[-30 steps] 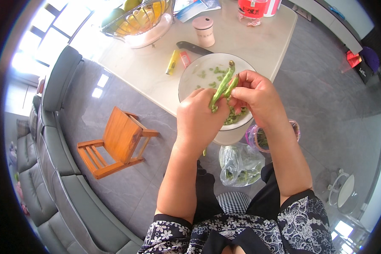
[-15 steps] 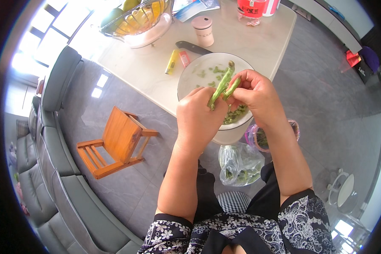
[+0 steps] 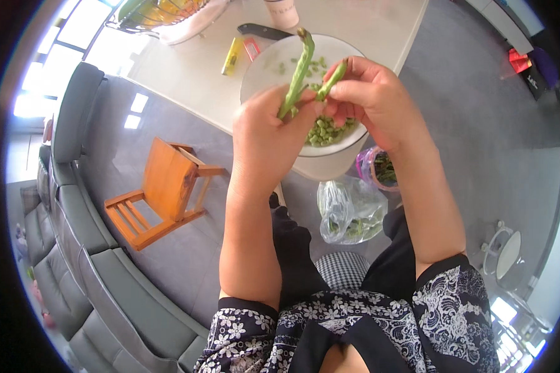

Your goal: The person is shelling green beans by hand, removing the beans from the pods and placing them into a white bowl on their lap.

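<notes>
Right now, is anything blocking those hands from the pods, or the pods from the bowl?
Nothing visible: the left hand holds the long pod, the right hand the short pod, both above the bowl. The hands themselves hide part of it.

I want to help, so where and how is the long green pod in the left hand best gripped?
Probably pinch the long green pod just short of its brown tip, coming from the far side: that slender end juts out free, while the near part sits in the left hand.
</notes>
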Demonstrator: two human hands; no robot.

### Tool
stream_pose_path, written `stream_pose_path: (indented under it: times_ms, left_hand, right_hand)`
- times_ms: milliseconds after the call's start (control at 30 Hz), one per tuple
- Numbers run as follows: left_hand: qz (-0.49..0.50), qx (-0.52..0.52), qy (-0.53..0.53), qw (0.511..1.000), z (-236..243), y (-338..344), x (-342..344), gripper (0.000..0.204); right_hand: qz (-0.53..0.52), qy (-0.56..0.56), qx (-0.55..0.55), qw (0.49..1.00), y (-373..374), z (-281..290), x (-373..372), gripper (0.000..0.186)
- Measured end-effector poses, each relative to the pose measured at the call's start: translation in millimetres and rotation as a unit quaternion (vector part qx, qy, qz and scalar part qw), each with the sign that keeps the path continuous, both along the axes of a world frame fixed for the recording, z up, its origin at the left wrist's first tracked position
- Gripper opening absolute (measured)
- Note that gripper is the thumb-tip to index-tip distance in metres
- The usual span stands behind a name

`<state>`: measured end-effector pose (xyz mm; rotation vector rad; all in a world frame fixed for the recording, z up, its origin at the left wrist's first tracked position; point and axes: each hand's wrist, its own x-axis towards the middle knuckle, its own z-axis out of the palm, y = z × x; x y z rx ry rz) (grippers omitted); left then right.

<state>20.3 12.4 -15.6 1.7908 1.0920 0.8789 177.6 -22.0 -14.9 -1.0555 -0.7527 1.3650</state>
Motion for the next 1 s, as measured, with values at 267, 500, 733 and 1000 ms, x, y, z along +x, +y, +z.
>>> stream_pose_path:
  times_ms: [267, 500, 733, 1000]
  left_hand:
    - [0.028, 0.048, 0.012, 0.998, 3.0, -5.3, 3.9, 0.019]
    - [0.027, 0.057, -0.048, 0.997, -0.8, -8.0, 9.2, 0.018]
    - [0.071, 0.073, -0.012, 0.995, 3.9, -21.1, 15.7, 0.014]
    - [0.097, 0.025, -0.05, 0.994, -2.8, -23.1, 15.3, 0.017]
  right_hand:
    - [-0.005, 0.006, 0.028, 1.0, -4.1, -2.4, -2.8, 0.011]
    - [-0.024, 0.004, 0.065, 0.998, -4.7, -4.8, -0.2, 0.013]
    - [-0.055, 0.042, 0.077, 0.995, 4.1, -15.1, -10.2, 0.012]
    - [-0.016, -0.052, 0.0, 0.999, -15.7, -5.4, -5.8, 0.02]
